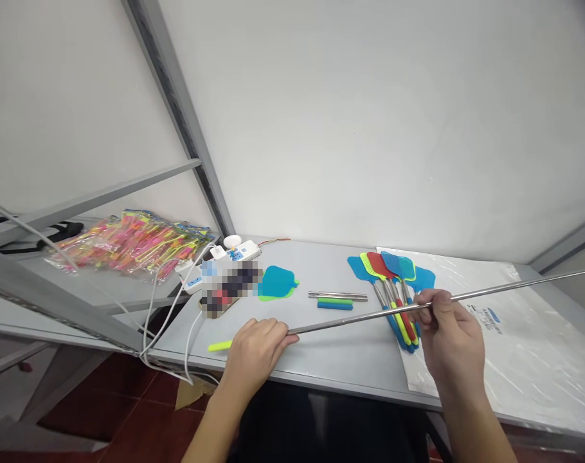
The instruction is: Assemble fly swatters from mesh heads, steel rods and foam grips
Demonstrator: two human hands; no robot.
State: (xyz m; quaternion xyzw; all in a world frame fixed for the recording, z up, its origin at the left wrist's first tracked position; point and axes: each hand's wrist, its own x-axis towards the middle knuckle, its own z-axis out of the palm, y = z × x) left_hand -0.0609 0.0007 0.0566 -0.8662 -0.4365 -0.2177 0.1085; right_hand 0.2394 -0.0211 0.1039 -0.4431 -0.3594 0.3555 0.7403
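A long thin metal telescopic rod (360, 317) with a yellow-green handle (220, 346) runs across the view, rising to the right and leaving the frame. My left hand (258, 347) is closed around it near the handle. Farther along, my right hand (449, 321) grips the metal tube between thumb and fingers. Behind the rod lie several fly swatters (387, 265) in blue, red and yellow-green, their handles partly hidden by it. Left of them are short metal tubes (338, 296) beside green and blue handle grips (335, 305). Loose swatter heads (279, 283) lie stacked, blue over green.
A white plastic bag (524, 341) covers the right side of the grey table (316, 360). Power strips with white cables (191, 321) and a pixelated object (229, 289) lie left. Beyond the metal post (196, 148) is a pile of colourful bagged items (138, 244).
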